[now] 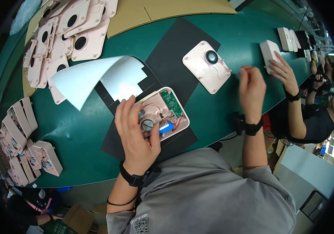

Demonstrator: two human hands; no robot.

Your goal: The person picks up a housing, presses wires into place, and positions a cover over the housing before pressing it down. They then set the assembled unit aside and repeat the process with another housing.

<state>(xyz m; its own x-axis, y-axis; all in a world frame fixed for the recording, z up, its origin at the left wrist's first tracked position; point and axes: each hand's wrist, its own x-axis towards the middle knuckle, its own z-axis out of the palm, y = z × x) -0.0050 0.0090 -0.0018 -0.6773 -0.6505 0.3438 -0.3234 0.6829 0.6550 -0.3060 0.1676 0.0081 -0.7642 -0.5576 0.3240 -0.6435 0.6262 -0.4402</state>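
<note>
On a black mat (pixel 163 50), my left hand (pixel 135 136) grips an open pale pink device housing (pixel 186 121) by its left side, fingers and thumb around the edge. Inside the housing are a green circuit board (pixel 171 104), a blue cylinder like a battery (pixel 167 127), a round metal part (pixel 147 124) and thin red wires. My right hand (pixel 252 91) hovers right of the housing with fingers curled together; whether anything is in them is hidden. Nearest to it lies a pale pink cover plate (pixel 204 72) with a round black speaker (pixel 211 57).
A curled white sheet (pixel 85 76) rises beyond my left hand. Cover plates (pixel 91 37) pile up at the far left on cardboard (pixel 135 19); several filled housings (pixel 48 158) stand at the left. At right, a co-worker's hand (pixel 286 72) holds a white box (pixel 268 52).
</note>
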